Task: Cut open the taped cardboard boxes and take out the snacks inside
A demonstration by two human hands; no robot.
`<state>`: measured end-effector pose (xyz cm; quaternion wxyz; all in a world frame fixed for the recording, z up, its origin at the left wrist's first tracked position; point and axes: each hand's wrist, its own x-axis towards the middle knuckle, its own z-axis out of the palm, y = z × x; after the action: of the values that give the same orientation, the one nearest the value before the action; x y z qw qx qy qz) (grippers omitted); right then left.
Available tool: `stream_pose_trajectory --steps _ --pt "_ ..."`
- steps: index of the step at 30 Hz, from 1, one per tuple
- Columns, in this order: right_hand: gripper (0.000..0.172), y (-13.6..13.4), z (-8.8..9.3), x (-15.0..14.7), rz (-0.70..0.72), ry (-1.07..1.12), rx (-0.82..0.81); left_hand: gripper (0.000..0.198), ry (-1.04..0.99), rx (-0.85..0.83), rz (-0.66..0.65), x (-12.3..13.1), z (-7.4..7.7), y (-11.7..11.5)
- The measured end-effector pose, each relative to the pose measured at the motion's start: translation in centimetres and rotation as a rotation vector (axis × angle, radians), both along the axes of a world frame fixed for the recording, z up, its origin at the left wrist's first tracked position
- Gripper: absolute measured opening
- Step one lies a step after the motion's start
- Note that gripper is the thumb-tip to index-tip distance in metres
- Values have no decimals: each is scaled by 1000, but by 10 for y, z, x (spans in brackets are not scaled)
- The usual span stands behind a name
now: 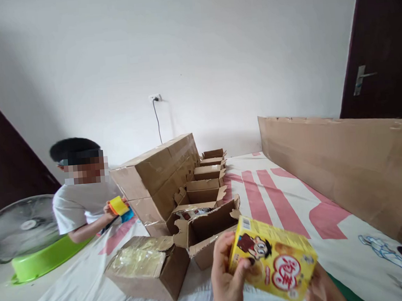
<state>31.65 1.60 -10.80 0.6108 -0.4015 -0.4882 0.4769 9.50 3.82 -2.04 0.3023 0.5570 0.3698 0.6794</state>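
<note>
A yellow snack box (270, 261) with a cartoon figure and red lettering is held up, slightly tilted, at the lower right. My left hand (228, 273) wraps round its left end, with the thumb on the front. At the box's lower right corner my right hand (323, 287) grips it, its fingers partly hidden behind the box. Just beyond stands an open cardboard box (211, 235) with torn flaps. To its left lies a taped cardboard box (146, 268).
Several open cartons (203, 185) line a stacked cardboard wall (161, 177). A long cardboard panel (341, 167) stands at right. Another person (83, 206) at left holds a yellow and blue object (120, 208), near a fan (27, 224) and a green basin (49, 262).
</note>
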Motion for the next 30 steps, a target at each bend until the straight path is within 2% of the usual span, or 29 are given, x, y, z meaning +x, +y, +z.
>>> stream_pose_trajectory --steps 2,3,5,7,10,13,15,18,21,23,26,28,30 --pt "58 18 43 -5 -54 -32 14 46 -23 61 25 1 26 13" --pt "53 30 65 -7 -48 -66 47 46 -27 82 33 3 37 23" --pt "50 63 100 -10 -18 -128 104 44 4 89 52 5 52 50" --pt "58 103 121 -11 -38 -145 122 43 113 24 65 6 61 81" --pt "66 159 127 -10 -61 -156 112 44 271 -90 46 6 67 121" --pt "66 186 121 -9 -64 -150 114 46 322 -98 12 4 70 139" --pt "66 182 118 -9 -59 -130 138 50 344 -83 4 3 72 133" --pt "61 149 113 -8 -55 -96 176 57 351 -16 37 5 72 100" --pt "57 102 92 -6 -33 -69 168 59 415 235 109 9 54 46" --pt "55 74 64 -4 -28 -28 134 54 478 378 111 11 26 12" --pt "53 46 7 -2 2 -4 30 48 477 388 111 11 -32 -20" --pt "45 40 -27 -5 -41 -13 -23 46 420 330 132 5 -68 -27" --pt "41 44 -49 -11 -41 -28 -49 44 361 194 155 -7 -91 -25"
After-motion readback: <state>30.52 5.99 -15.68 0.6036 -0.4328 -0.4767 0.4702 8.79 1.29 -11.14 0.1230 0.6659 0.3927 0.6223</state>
